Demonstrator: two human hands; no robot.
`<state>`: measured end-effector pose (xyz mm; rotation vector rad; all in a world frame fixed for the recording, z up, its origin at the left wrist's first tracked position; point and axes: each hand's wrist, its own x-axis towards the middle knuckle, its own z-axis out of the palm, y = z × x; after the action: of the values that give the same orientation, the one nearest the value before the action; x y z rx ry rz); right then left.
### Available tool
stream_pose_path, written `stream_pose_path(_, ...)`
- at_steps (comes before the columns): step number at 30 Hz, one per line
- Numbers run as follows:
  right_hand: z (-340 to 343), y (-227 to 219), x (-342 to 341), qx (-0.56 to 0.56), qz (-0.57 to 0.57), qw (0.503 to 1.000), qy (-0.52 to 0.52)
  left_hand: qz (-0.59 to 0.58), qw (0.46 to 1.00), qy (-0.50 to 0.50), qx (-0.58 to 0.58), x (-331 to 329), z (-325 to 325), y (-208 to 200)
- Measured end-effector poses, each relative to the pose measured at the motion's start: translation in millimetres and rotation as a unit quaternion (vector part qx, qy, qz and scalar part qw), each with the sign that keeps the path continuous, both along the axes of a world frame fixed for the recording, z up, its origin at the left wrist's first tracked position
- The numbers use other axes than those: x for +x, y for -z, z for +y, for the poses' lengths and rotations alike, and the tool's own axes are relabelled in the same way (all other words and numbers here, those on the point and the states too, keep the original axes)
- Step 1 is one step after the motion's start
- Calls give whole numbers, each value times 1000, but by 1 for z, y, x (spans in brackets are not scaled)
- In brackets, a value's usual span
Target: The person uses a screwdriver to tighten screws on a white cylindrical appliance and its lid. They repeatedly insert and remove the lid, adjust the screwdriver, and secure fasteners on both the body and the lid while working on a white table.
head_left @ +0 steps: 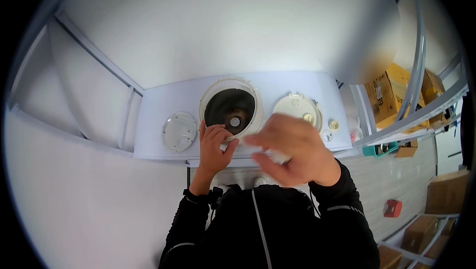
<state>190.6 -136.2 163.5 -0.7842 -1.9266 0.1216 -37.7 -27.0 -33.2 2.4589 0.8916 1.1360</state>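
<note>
A white round housing [256, 95] with a dark, deep inside stands on the table. At its bottom shows a small light disc [235, 121]. My left hand [214, 144] rests at its near left rim, fingers bent over the edge and thumb apart on the near side; it seems to hold the rim. Blurred by motion, my right hand [297, 150] is raised to the right of the housing, in front of the table edge. Its thumb and fingers curl round a small white thing [280, 157], too smeared to name.
Left of the housing lies a white round cover [179, 131]. To the right are a larger white round lid [290, 104], a small cream ring-shaped part [333, 124] and a little white dish [327, 135]. Cardboard boxes [389, 95] fill a rack; a red stool [392, 208] stands on the floor.
</note>
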Motion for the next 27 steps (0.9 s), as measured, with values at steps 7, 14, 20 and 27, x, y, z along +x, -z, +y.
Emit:
stream_pose_path(7,17,35,23,31,226,969,92,-112,993,11,-37,-24,-5,-12)
stream_pose_path(14,40,56,14,39,206,977,34,-170,979,-112,-21,-56,8,25)
stream_pose_path(20,51,67,5,-35,234,972,6,-153,977,-138,-57,-60,9,23)
stream_pose_path(27,55,69,3,-74,245,965,48,-147,976,-80,-141,-66,14,28)
